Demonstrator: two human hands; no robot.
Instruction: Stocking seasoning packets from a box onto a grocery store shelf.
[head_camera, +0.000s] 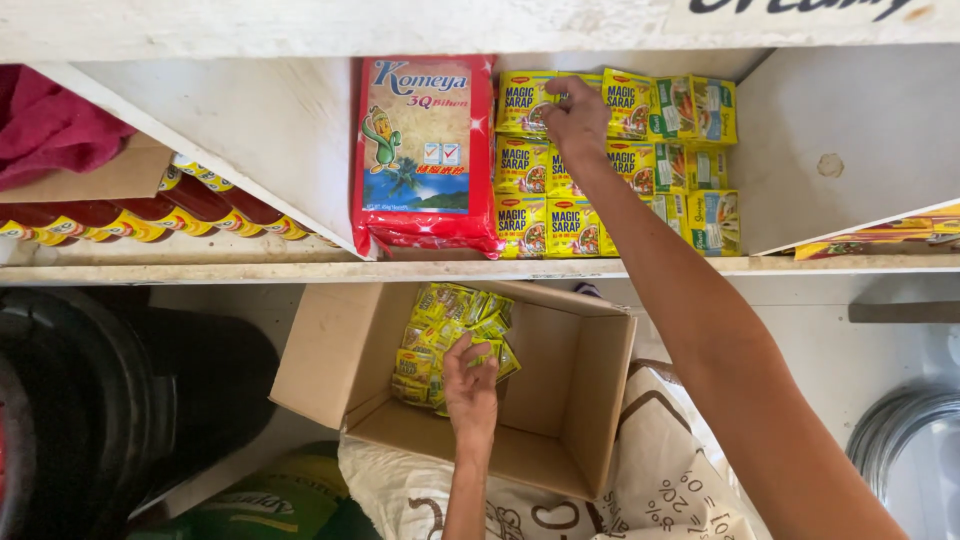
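Observation:
My right hand (577, 118) reaches up to the white shelf and presses on the top row of stacked yellow seasoning sachets (620, 165), fingers on one sachet at the upper left of the stack. My left hand (470, 385) is down inside an open cardboard box (590, 400), fingers closed around a bundle of the same yellow sachets (450, 335) piled in the box's far corner.
A big red and blue noodle packet (425, 155) stands left of the stack. Red-capped bottles (150, 215) lie in the left shelf bay under a pink cloth (50, 120). The box rests on a printed white sack (660, 480). Black tyres (90, 400) are at lower left.

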